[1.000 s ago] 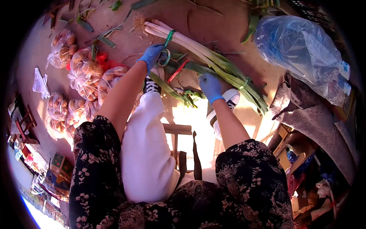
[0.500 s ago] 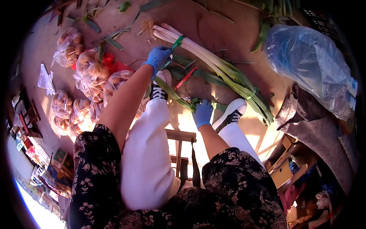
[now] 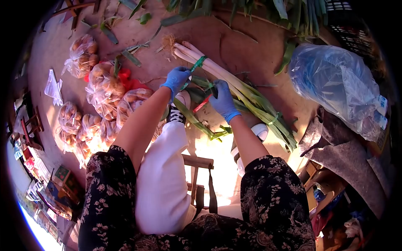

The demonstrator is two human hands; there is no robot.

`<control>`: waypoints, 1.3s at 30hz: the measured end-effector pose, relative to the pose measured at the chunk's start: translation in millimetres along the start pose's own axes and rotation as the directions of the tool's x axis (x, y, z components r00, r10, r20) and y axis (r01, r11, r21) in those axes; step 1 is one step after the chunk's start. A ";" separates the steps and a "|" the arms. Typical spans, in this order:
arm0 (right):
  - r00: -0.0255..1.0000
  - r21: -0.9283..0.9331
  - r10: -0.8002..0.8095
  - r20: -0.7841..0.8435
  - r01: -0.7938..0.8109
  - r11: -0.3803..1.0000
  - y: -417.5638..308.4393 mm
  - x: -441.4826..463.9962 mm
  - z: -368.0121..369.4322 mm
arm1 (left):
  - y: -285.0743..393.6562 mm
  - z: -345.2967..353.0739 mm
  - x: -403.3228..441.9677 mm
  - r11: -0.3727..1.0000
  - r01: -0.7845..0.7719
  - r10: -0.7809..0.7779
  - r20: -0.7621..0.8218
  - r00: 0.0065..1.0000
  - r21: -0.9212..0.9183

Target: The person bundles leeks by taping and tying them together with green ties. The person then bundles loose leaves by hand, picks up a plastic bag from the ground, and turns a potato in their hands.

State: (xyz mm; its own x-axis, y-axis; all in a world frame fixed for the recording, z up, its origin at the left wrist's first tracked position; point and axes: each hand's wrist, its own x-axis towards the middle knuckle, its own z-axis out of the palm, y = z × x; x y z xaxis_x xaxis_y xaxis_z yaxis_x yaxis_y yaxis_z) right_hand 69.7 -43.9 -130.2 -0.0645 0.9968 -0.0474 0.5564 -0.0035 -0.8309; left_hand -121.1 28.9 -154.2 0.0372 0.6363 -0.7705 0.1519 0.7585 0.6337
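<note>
A bundle of leeks (image 3: 226, 76) lies slanting across the floor, roots at the upper left and green tops at the lower right. A green tape (image 3: 198, 63) goes round the white stalks and runs down to my left hand (image 3: 178, 79), whose blue-gloved fingers are closed on it. My right hand (image 3: 224, 101), also gloved, is just left of the leeks with its fingers curled near a dark green piece; I cannot make out what they hold. Another tie (image 3: 274, 119) circles the green tops. Below the hands lie loose leek leaves (image 3: 194, 120) and a red strip (image 3: 202, 103).
Several clear bags of round brown produce (image 3: 102, 90) stand at the left. A large clear plastic bag (image 3: 335, 83) and a grey cloth (image 3: 343, 154) lie at the right. More leeks (image 3: 301, 16) are at the top, beside a black crate (image 3: 349, 37). A stool (image 3: 197, 162) is between my legs.
My right hand has moved up from the loose leaves near my shoe to beside the leek stalks, close to my left hand. My left hand keeps its hold on the green tape.
</note>
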 end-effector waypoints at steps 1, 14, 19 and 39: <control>0.978 0.149 0.184 0.100 -0.198 0.969 0.4 6.0 2.6 | -2.5 -1.4 3.8 1.000 0.003 -0.003 -0.001 1.000 0.017; 0.829 -0.257 0.482 0.282 -0.419 0.871 -12.1 3.1 16.1 | -18.6 -5.5 21.2 0.987 -0.075 0.083 -0.049 0.995 0.140; 0.844 -0.316 0.429 0.323 -0.332 0.889 -39.0 33.2 16.0 | -11.8 -7.2 15.8 0.974 -0.072 0.089 -0.067 0.994 0.217; 0.481 0.108 0.446 0.755 -0.762 0.639 -16.9 63.1 12.5 | -1.8 -19.9 7.7 0.898 -0.178 0.202 -0.017 0.979 0.403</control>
State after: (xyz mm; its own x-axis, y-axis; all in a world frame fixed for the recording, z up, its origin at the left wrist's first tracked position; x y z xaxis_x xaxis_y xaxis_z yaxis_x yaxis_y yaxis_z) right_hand 45.8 18.0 -126.0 -0.4078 0.4176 -0.8119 0.3157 -0.7699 -0.5546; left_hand -140.7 35.2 -159.9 0.0506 0.7788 -0.6252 0.5278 0.5106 0.6787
